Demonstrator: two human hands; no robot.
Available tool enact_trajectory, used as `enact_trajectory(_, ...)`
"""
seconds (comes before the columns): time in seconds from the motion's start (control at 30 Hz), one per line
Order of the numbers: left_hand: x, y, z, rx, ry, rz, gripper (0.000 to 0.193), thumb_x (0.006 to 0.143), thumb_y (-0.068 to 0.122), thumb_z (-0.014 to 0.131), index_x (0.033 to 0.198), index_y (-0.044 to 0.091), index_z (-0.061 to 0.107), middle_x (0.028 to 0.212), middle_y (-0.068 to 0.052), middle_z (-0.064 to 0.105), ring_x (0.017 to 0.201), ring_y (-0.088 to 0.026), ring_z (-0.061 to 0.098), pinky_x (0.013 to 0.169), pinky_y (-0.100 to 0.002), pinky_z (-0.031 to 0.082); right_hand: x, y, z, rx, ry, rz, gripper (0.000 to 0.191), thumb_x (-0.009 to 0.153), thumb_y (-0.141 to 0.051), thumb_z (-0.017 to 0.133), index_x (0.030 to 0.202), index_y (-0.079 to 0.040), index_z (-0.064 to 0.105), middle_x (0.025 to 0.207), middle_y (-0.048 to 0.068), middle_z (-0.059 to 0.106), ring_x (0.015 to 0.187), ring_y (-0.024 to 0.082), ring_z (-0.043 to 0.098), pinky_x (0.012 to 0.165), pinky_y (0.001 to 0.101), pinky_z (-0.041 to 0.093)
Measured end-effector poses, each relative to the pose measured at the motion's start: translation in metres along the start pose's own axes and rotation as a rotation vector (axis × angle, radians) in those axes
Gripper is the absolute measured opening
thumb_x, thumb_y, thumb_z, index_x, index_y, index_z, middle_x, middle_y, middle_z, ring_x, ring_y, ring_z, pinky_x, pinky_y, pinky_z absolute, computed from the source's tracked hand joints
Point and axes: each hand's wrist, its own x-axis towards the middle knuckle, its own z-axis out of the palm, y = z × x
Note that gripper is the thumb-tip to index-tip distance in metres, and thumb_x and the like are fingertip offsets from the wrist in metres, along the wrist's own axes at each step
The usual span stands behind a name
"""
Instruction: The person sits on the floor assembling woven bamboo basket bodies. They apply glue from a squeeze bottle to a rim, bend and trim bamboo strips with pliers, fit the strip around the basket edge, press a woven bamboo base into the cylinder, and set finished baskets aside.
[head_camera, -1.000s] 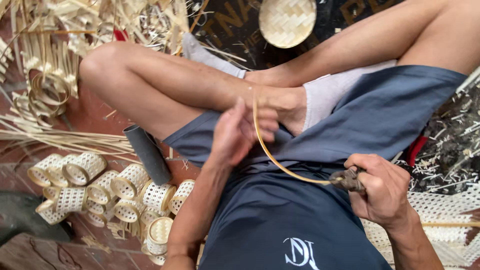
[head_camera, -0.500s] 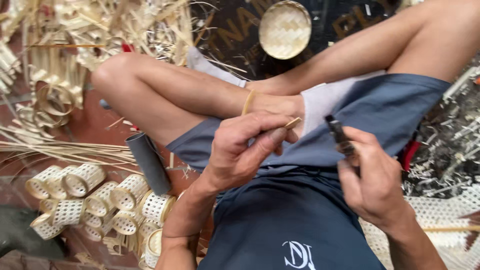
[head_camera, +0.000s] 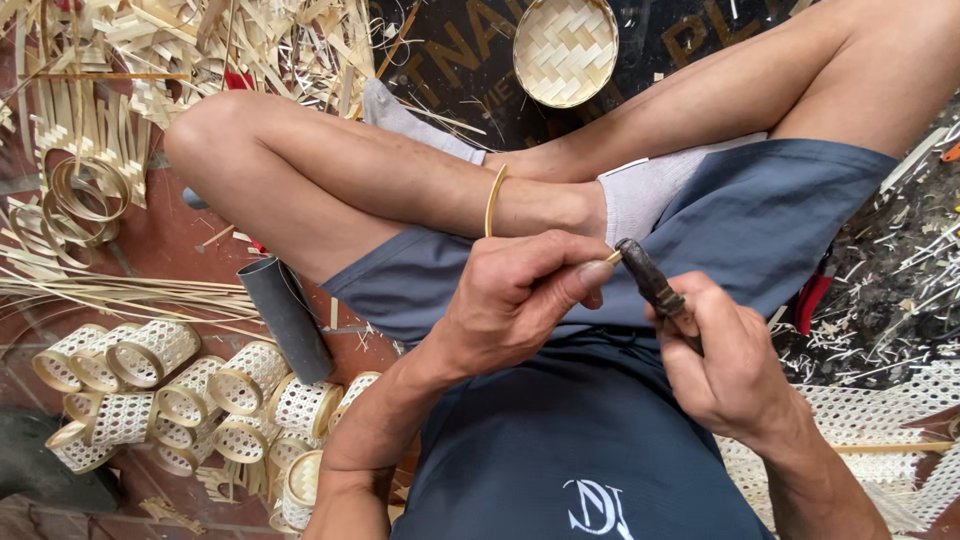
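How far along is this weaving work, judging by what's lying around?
Done: a heap of finished woven cane rings lies on the floor, and a round woven lid sits beyond the legs. In hand: the left hand pinches a curved bamboo strip while the right hand sets a dark-handled knife to its end. Left: loose bamboo strips, coiled hoops and a sheet of open cane mesh lie unused.

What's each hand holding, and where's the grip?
Left hand pinches a thin bamboo strip near its end, between thumb and fingers. Right hand wraps a dark tool around its lower handle.
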Motion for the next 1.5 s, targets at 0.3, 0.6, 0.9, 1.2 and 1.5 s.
enact_trajectory(0.3,0.000,-0.010,-0.011,-0.055,-0.072,-0.016,0.010,0.107,0.010,0.066,0.107,0.001,0.071,0.078,-0.002,0.071,0.070,-0.006,0.067,0.062,-0.023,0.054,0.000,0.007,-0.001,0.776,-0.243,0.368,0.017,0.079,0.009,0.048,0.087,-0.003,0.039,0.086,0.008,0.063,0.064,0.012,0.052,0.056,0.0256,0.048)
enact_trajectory(0.6,-0.001,-0.008,0.003,0.088,0.037,0.010,0.008,0.103,0.008,0.070,0.104,0.000,0.070,0.070,-0.003,0.066,0.061,-0.007,0.064,0.055,-0.023,0.050,0.006,-0.002,0.001,0.154,-0.116,0.038,0.017,0.082,0.008,0.056,0.091,0.001,0.044,0.084,0.013,0.061,0.065,0.021,0.054,0.062,0.0340,0.047)
enact_trajectory(0.9,-0.002,-0.010,-0.019,0.097,-0.019,0.034,0.007,0.104,0.005,0.066,0.106,-0.001,0.070,0.077,-0.003,0.066,0.066,-0.008,0.064,0.059,-0.023,0.052,-0.043,0.082,-0.008,-0.175,0.018,-0.026,0.027,0.076,0.004,0.054,0.102,0.006,0.056,0.101,0.023,0.069,0.071,0.027,0.064,0.066,0.0402,0.053)
enact_trajectory(1.2,-0.016,-0.025,-0.109,-0.681,0.286,0.389,0.018,0.114,0.017,0.058,0.116,0.003,0.068,0.082,-0.006,0.061,0.062,-0.014,0.051,0.056,-0.027,0.043,-0.218,0.328,-0.038,-0.890,0.455,0.579,0.016,0.091,-0.002,0.052,0.107,0.001,0.053,0.104,0.021,0.058,0.095,0.037,0.057,0.088,0.0492,0.045)
enact_trajectory(1.5,0.024,-0.040,-0.078,-1.096,0.090,0.473,0.018,0.107,0.024,0.063,0.110,0.008,0.070,0.073,0.003,0.053,0.058,-0.008,0.042,0.054,-0.025,0.035,-0.071,0.165,-0.024,-0.010,0.694,0.309,0.025,0.114,-0.010,0.057,0.128,0.009,0.064,0.111,0.023,0.070,0.085,0.026,0.066,0.079,0.0366,0.058)
